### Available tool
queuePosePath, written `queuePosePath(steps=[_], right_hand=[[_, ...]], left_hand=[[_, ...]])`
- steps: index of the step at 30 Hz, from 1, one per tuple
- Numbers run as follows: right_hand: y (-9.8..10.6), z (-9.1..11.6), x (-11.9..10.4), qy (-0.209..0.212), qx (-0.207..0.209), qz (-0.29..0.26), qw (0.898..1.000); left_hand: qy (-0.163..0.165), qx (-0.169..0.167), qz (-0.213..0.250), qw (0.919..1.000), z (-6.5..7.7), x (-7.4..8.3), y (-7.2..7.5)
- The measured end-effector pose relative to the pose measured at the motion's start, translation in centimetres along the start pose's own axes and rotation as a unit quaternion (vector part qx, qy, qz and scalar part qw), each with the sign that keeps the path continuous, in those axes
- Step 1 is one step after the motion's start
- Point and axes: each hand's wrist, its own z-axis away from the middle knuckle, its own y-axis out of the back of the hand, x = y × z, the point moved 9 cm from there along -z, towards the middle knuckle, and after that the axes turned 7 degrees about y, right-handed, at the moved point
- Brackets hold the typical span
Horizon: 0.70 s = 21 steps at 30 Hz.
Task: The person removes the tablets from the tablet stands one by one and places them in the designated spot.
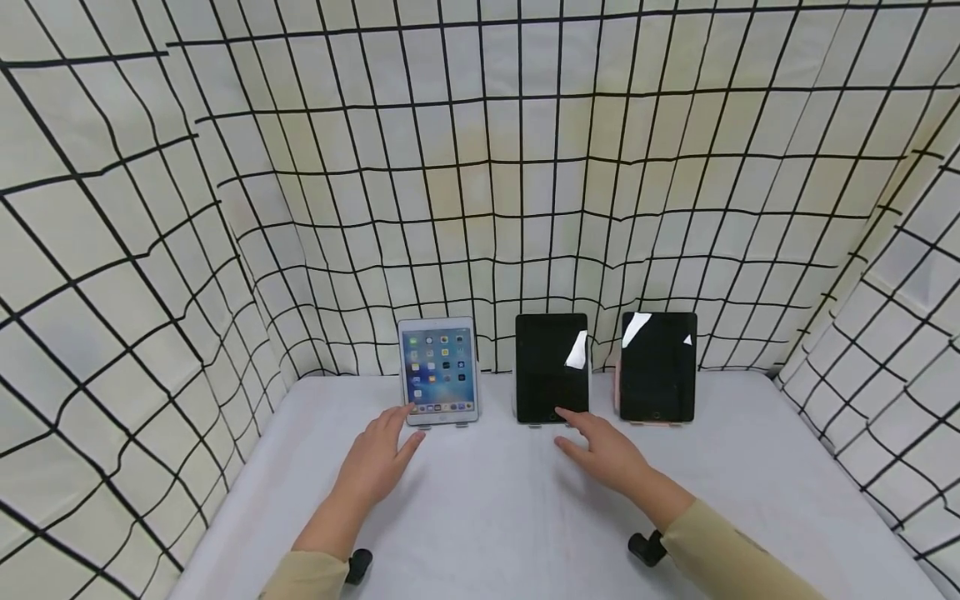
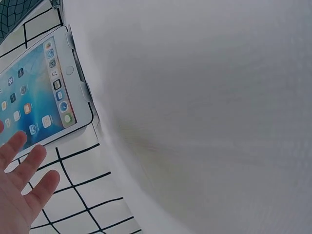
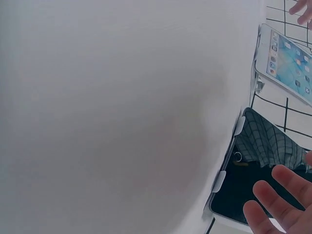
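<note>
A white tablet (image 1: pixel 440 371) leans upright on a small stand, its screen lit with rows of app icons. My left hand (image 1: pixel 378 457) is in front of its lower left corner, fingers loosely spread; in the left wrist view the hand (image 2: pixel 22 190) holds nothing. A black tablet (image 1: pixel 551 367) with a dark screen stands in the middle. Over its bottom edge, by the home button, are the fingertips of my right hand (image 1: pixel 611 454); whether they touch it I cannot tell. The right wrist view shows that hand's fingers (image 3: pixel 285 183) relaxed and holding nothing.
Another dark-screened tablet (image 1: pixel 657 367), with a pink edge, stands at the right of the row. All three rest on a white-covered table (image 1: pixel 487 517). White cloth walls (image 1: pixel 525 183) with a black grid surround the table at the back and sides.
</note>
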Motion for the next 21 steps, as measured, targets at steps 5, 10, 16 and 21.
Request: queuePosePath(steps=[5, 10, 16, 21], right_hand=[[-0.3, -0.8, -0.3, -0.004, 0.006, -0.003, 1.000], [-0.9, -1.7, -0.9, -0.003, 0.003, -0.013, 1.000], [-1.2, -2.4, -1.2, -0.013, 0.001, -0.021, 1.000], [-1.4, -3.2, -1.4, -0.013, 0.008, -0.019, 1.000]], left_hand=[[0.017, -0.001, 0.003, 0.9998, -0.1, -0.5, 0.1], [0.025, 0.011, 0.006, 0.9996, -0.2, -1.1, 0.7], [0.033, 0.002, 0.014, 0.9994, -0.6, -1.2, 0.6], [0.044, -0.003, 0.020, 0.9988, -0.9, -1.4, 0.4]])
